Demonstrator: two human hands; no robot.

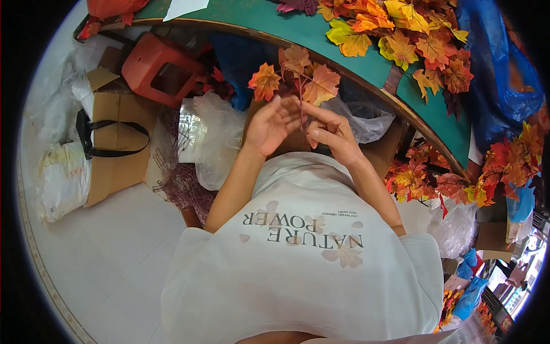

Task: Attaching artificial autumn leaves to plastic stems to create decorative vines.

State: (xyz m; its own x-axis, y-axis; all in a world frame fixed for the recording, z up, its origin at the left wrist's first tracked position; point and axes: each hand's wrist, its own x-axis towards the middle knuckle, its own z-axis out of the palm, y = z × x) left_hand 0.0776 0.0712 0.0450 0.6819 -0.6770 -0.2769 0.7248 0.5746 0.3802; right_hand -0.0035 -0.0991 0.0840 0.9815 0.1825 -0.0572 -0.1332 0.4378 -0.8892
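Observation:
In front of my chest I hold an artificial maple leaf spray (319,84) upright, its orange and red leaves at the top and a thin dark stem below. My right hand (335,133) grips that stem low down between bent fingers and thumb, with the index finger reaching toward the stem. On the other side, my left hand (273,125) has its palm turned up and its fingers stretched out, the tips close to the stem. Whether those tips touch it I cannot tell.
Beyond my hands runs a green table (258,22) with a curved-looking edge, piled with artificial leaves (401,34). Left are a red plastic stool (160,69), a cardboard box (117,149) and a heap of thin stems (183,183). Blue plastic (492,74) hangs at right.

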